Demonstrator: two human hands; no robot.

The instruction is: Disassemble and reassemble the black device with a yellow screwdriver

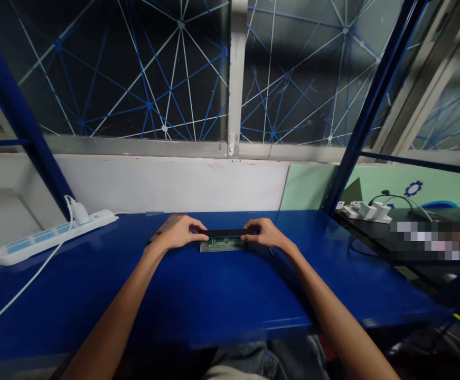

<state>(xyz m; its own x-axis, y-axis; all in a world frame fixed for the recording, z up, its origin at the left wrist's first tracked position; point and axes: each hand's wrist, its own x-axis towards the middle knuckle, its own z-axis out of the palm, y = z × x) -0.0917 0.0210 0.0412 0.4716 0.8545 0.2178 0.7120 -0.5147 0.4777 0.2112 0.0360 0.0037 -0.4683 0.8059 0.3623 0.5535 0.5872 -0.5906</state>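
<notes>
A small green circuit board lies on the blue table, with a long black strip along its far edge. My left hand pinches the strip's left end with thumb and fingers. At the strip's right end, my right hand grips it the same way. Both hands rest on the tabletop at the far middle. A flat dark object lies partly hidden under my left hand.
A white power strip with a plugged-in adapter and a white cable lies at the far left. A blue frame post rises at the table's right. Beyond it, a dark bench carries white chargers and cables. A white wall and window stand behind.
</notes>
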